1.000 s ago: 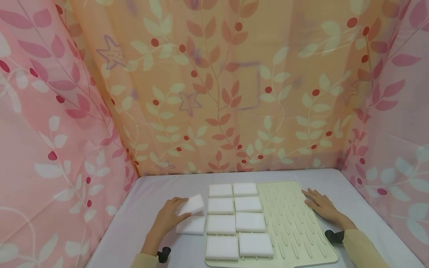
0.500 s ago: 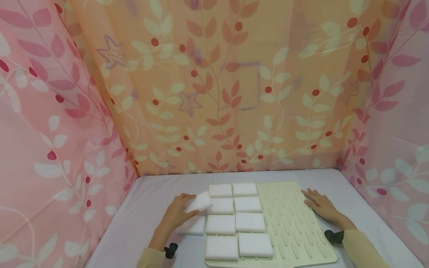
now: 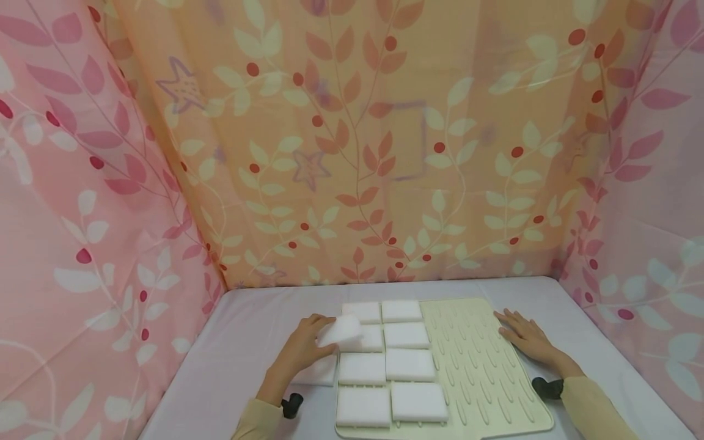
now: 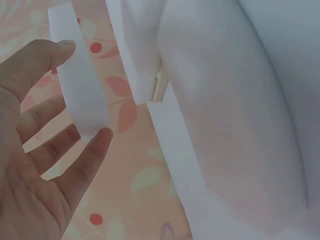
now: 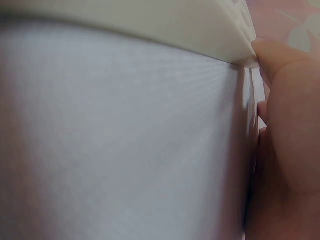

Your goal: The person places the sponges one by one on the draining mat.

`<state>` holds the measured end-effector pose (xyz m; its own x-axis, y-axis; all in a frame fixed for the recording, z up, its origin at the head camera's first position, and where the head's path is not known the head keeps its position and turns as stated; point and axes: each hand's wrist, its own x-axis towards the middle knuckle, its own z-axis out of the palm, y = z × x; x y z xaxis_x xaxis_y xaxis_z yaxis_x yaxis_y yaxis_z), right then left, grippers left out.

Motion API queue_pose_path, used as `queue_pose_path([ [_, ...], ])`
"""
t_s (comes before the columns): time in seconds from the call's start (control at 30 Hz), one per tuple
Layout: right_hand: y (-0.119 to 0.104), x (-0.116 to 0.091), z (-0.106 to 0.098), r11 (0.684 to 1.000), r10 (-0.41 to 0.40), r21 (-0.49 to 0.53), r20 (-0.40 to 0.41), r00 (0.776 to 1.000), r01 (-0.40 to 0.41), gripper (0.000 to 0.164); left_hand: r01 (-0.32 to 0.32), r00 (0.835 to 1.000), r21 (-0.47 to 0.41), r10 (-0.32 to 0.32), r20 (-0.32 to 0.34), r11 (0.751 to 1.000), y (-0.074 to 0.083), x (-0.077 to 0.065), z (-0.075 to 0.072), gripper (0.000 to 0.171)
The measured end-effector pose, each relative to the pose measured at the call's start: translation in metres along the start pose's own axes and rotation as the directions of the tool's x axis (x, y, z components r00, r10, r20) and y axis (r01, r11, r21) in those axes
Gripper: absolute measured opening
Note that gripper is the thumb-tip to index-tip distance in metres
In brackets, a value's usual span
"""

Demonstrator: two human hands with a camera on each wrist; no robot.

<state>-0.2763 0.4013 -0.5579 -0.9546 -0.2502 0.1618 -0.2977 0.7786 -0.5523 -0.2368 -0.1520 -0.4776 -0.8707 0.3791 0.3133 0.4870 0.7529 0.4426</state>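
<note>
In the head view my left hand (image 3: 302, 346) pinches a white sponge block (image 3: 341, 330) between thumb and fingers. Tilted, it overlaps the left column of sponges on the pale green ridged mat (image 3: 473, 360). The left wrist view shows the same sponge (image 4: 80, 75) edge-on, thumb on one side and fingertips on the other. My right hand (image 3: 528, 338) lies with fingers extended at the mat's right edge. Close up in the right wrist view, its thumb (image 5: 285, 57) meets the mat's rim (image 5: 200, 30).
Two columns of white sponges (image 3: 362, 368) cover the mat's left half; its right half shows bare ridges. Another white sponge (image 3: 319, 373) lies on the white tablecloth (image 3: 220, 360) left of the mat, partly behind the left hand. Patterned curtains (image 3: 357, 153) surround the table.
My left hand has carried the sponge rightward, from over the loose sponge beside the mat to over the mat's left column. My right hand has stayed in place.
</note>
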Motion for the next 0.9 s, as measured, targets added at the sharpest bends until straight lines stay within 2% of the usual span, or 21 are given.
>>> queue_pose_path([
  [0.2, -0.002, -0.001, 0.0, 1.0, -0.008, -0.009, -0.01, 1.0, 0.008, 0.056, -0.06, 0.998, -0.022, 0.061, 0.026, 0.998, 0.014, 0.01, 0.001, 0.053],
  [0.4, -0.001, -0.001, 0.002, 1.0, -0.017, -0.005, -0.019, 1.0, 0.017, 0.056, -0.095, 0.993, -0.013, 0.096, 0.065, 0.995, 0.03, 0.022, 0.009, 0.055],
  [0.63, 0.0, -0.001, 0.002, 1.0, 0.006, -0.002, 0.004, 1.0, -0.006, 0.058, -0.146, 0.984, 0.047, 0.14, 0.111, 0.988, 0.043, 0.036, 0.023, 0.057],
  [0.9, -0.004, -0.001, 0.0, 1.0, -0.009, -0.014, -0.015, 1.0, 0.008, 0.056, -0.198, 0.975, 0.107, 0.184, 0.127, 0.974, 0.061, 0.05, 0.035, 0.057],
])
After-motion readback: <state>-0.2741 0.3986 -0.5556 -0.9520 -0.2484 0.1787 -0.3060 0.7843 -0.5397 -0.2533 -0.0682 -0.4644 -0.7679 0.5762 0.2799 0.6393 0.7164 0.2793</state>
